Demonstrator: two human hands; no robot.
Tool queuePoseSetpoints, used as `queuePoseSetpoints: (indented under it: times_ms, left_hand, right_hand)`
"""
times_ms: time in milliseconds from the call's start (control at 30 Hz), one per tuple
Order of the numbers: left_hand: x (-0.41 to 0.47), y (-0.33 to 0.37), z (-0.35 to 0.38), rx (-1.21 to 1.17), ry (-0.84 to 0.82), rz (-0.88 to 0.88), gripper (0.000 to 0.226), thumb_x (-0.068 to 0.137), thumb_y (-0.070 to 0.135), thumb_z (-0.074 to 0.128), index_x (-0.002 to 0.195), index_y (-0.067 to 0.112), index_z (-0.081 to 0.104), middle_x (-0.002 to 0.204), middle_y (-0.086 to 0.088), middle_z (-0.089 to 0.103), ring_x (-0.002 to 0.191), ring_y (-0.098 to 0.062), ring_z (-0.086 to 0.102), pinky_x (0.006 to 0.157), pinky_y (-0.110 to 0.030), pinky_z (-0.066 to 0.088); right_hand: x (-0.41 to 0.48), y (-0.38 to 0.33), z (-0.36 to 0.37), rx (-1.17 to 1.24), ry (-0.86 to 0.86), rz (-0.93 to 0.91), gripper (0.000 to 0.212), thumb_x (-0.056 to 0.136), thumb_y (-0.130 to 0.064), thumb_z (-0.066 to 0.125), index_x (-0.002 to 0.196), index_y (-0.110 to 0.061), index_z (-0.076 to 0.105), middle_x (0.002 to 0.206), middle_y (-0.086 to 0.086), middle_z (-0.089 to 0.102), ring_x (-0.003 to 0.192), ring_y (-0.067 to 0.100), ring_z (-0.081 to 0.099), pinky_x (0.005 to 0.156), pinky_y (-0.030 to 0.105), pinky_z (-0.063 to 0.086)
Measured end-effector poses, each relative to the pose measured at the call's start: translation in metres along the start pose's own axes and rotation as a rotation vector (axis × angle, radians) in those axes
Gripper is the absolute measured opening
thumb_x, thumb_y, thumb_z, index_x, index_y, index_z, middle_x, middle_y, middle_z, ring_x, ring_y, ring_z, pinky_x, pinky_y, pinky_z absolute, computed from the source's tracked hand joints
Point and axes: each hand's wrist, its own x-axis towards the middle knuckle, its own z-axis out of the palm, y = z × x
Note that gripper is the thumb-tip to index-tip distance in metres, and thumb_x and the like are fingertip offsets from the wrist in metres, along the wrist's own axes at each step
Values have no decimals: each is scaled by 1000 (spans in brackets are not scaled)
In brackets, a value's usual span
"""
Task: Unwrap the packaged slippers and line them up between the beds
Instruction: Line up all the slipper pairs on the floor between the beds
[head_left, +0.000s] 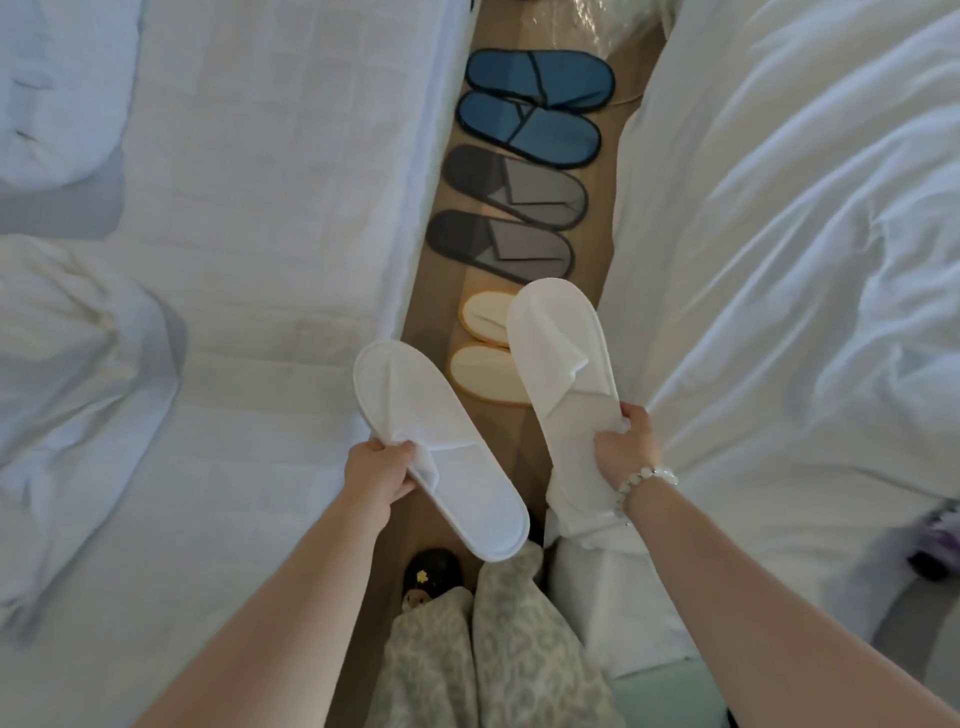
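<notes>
Head cam, starting at the hands. My left hand (382, 475) has its thumb and fingers pinched on the strap edge of one white slipper (431, 431), held over the edge of the left bed (260, 208). My right hand (621, 441) is curled round the strap end of the other white slipper (556, 353), which hangs above the floor strip (431, 322) between the beds and partly hides the cream pair (483, 371). Both white ones are unwrapped and in the air, not yet in the row.

What could go wrong, I reckon:
- The gap is narrow, so bringing the right slipper down could clip the cream pair and knock it crooked.
- Both are held lengthwise while the row lies crosswise. If I don't turn them, the line looks off.
- The straps are floppy, so a loose pinch could let one drop against the right bed (779, 208).

Counts: two white slippers in hand, then two cream, two grey (519, 187) and two blue (540, 78) on the floor, so eight slippers in four pairs. Two beds. One heap of clear wrapping (582, 26) at the far end; I can't tell if anything's inside it.
</notes>
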Motion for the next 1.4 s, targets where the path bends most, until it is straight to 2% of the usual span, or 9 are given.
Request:
queuePoseSetpoints:
  times_ms: [100,233,367,433,667,900,1000,1200,1400]
  left_hand:
    - [4,-6,4,-34,-43,-10,40,91,3,56,130,-2,48,128,-19,56,115,-33,57,85,-38,52]
    - [5,-17,10,-43,-138,5,36,91,2,55,127,-2,49,124,-17,56,115,-32,56,87,-35,50]
    - [14,-45,9,-101,-136,-34,37,90,-1,55,127,-1,47,116,-14,55,114,-31,55,84,-35,51]
    - [22,-62,9,-118,-128,-75,41,89,-1,56,128,-2,45,120,-16,55,111,-31,56,80,-33,51]
    - [54,-120,9,-168,-81,-189,40,90,-2,55,129,-3,44,124,-19,56,100,-27,57,81,-30,49]
    - [133,-168,37,-341,-17,-270,46,89,-4,56,132,-4,41,119,-19,57,93,-25,56,79,-29,49]
    - [175,-184,54,-439,-13,-234,47,90,-6,53,134,-8,37,128,-22,53,95,-26,54,82,-30,47]
    - [245,-218,77,-375,34,-168,51,84,4,62,131,-4,45,127,-17,57,110,-29,58,98,-41,48]
    - [257,-248,90,-419,4,-207,51,83,0,63,129,-6,44,126,-17,56,105,-28,58,92,-36,50]
  right_hand:
    - [-3,4,6,-59,-25,-37,48,91,-3,37,138,-15,39,121,13,53,91,23,45,78,29,36]
    - [-7,4,21,-104,-50,-43,48,92,-8,39,139,-19,37,112,8,53,90,24,46,78,31,37]
    - [-7,5,33,-135,-30,-107,49,91,-7,39,138,-22,37,109,7,51,90,25,47,77,33,37]
    - [-4,9,34,-181,-2,-151,51,89,-6,41,137,-22,37,103,6,50,93,28,50,78,33,39]
    - [20,23,50,-500,-29,-199,52,90,-4,41,139,-18,28,96,10,48,84,28,47,77,35,41]
    - [105,42,129,-860,-174,-417,53,89,1,39,138,-16,27,93,10,49,80,27,49,70,34,40]
    - [144,59,162,-971,-206,-488,52,87,1,41,135,-17,29,104,15,55,89,32,53,72,35,41]
    - [201,101,200,-1010,-230,-536,51,88,-2,43,135,-17,30,126,21,50,113,36,51,87,36,40]
    - [214,135,201,-1026,-254,-538,41,88,1,42,127,-10,35,109,22,53,86,29,49,76,34,40]
